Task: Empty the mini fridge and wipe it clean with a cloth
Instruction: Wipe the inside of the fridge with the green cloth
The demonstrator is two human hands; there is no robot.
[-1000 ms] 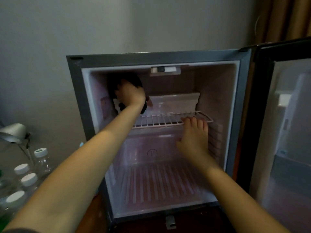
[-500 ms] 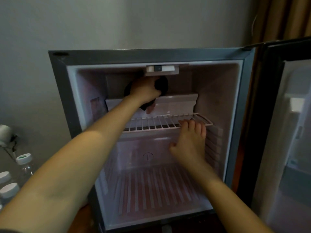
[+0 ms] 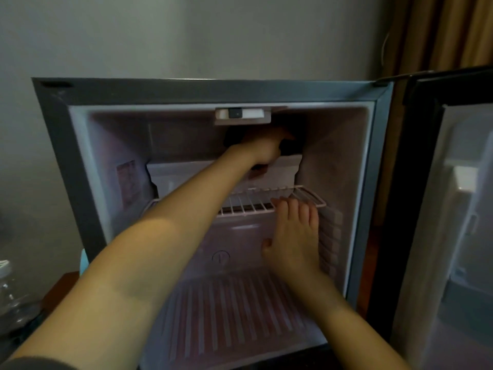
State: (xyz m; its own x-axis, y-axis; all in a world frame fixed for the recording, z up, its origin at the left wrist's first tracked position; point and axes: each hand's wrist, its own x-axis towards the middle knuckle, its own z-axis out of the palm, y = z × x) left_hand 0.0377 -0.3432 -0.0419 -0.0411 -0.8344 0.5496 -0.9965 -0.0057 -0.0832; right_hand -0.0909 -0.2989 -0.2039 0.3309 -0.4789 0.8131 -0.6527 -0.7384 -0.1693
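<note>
Mini fridge [image 3: 213, 92] stood against a grey wall, door [image 3: 458, 209] swung open on the right. Left arm stretched deep into the upper compartment. Left hand [image 3: 262, 149] sat just under the ceiling control box [image 3: 242, 114], gripping a dark cloth [image 3: 290, 150] against the back wall. Right hand [image 3: 296, 241] lay flat, fingers straight, tips touching the wire shelf [image 3: 309, 197] front edge, grasping nothing. Water bottle [image 3: 10, 297] stood far left, outside the fridge.
</note>
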